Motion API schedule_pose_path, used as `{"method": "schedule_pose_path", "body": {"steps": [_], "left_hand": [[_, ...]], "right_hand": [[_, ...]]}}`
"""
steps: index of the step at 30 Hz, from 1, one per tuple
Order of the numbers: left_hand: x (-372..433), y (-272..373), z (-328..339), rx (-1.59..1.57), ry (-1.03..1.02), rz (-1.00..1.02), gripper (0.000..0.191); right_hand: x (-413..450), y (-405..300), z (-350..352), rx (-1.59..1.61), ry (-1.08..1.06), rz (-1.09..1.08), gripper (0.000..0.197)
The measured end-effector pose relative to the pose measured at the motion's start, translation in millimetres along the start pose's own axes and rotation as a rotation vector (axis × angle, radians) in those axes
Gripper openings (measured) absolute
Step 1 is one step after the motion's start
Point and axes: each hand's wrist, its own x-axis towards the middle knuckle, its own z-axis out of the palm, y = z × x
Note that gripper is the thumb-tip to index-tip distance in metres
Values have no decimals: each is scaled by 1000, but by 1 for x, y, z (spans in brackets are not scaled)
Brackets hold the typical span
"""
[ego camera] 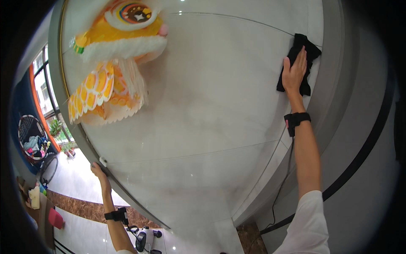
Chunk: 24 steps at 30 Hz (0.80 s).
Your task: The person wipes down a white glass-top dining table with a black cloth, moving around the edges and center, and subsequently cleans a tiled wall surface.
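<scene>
My right hand (295, 73) lies flat on a black cloth (303, 41), pressing it against a light grey, tile-like panel (203, 95) near its right border. At lower left, my left hand (101, 175) holds the edge of a grey frame (118, 187), fingers around it, beside a small white fitting (103, 161). Between the hands, at upper left, hangs a yellow and white lion-dance decoration (123, 35) with a paper scale-pattern body (90, 92). Whether it sits before or behind a pane, I cannot tell. Each wrist wears a black strap with a cable.
A wide grey frame (333, 79) runs down the right side, beside a curved black strip (358, 165). At left are a woven basket (31, 139) of soft items, potted plants (55, 127) by a window, and a pink object (56, 218). A white and black device (146, 239) stands below.
</scene>
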Motion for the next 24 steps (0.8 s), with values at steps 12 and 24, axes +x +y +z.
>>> {"method": "schedule_pose_path", "body": {"steps": [12,24], "left_hand": [[-39,35,3,394,113,55,75],[-237,140,-163,9,-138,-625,83]], "right_hand": [[-376,-212,-23,394,34,1921,58],[-314,-464,-152,2473,-1420,2215,53]]}}
